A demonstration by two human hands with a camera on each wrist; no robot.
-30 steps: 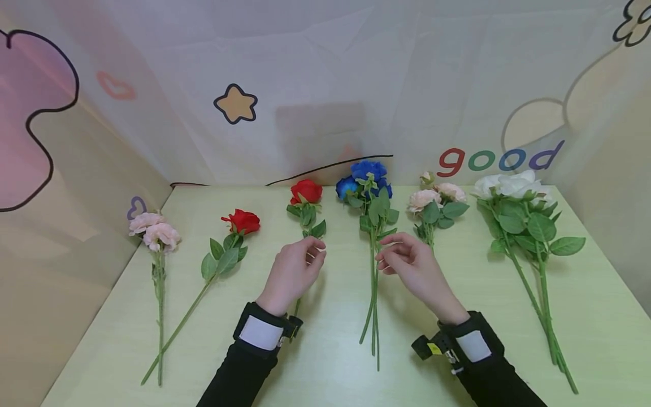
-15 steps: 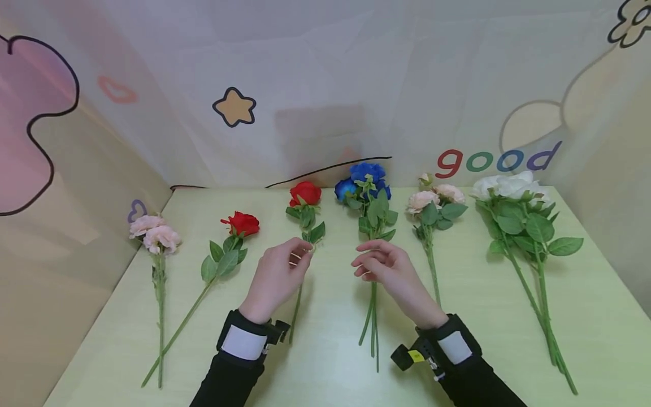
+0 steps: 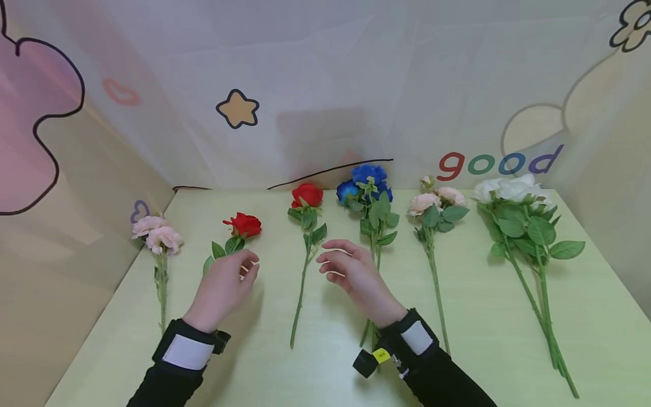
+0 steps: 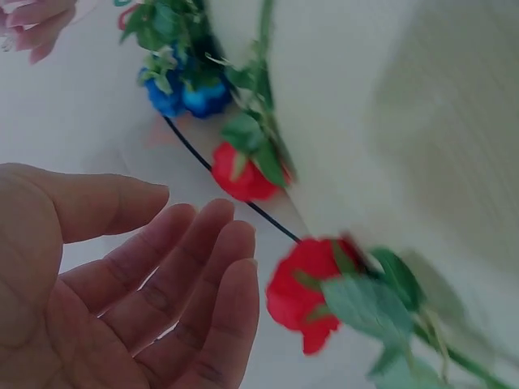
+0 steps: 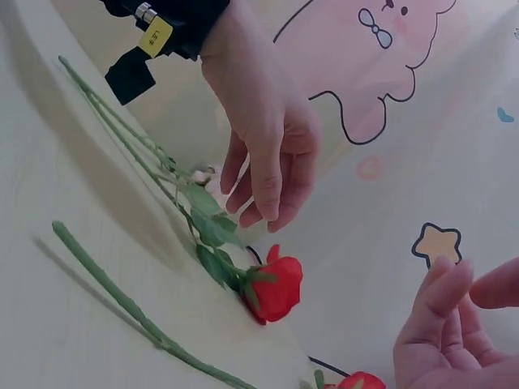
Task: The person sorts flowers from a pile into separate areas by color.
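My left hand (image 3: 222, 289), holding nothing, hovers over the stem and lower leaves of the left red rose (image 3: 245, 225) and partly hides them. Its fingers bend loosely in the left wrist view, with that rose's bloom (image 4: 304, 292) off to the side. My right hand (image 3: 359, 278) is likewise free of any object, fingers loosely bent. It is between the second red rose (image 3: 307, 195) and the blue flowers (image 3: 373, 175), overlapping the blue flowers' stems. In the right wrist view, both the right hand (image 5: 446, 332) and the left hand (image 5: 272, 150) appear above the flowers.
Pink carnation-like flowers (image 3: 164, 237) lie at the far left. Pale pink flowers (image 3: 425, 203) and a white bunch (image 3: 516, 186) lie to the right on the pale table (image 3: 264, 362). A printed curtain (image 3: 325, 68) hangs behind the table's back edge.
Both hands have moved left: the left from the second red rose's stem to above the left rose, the right from beside the blue flowers' stems towards the second rose. The flowers stay put.
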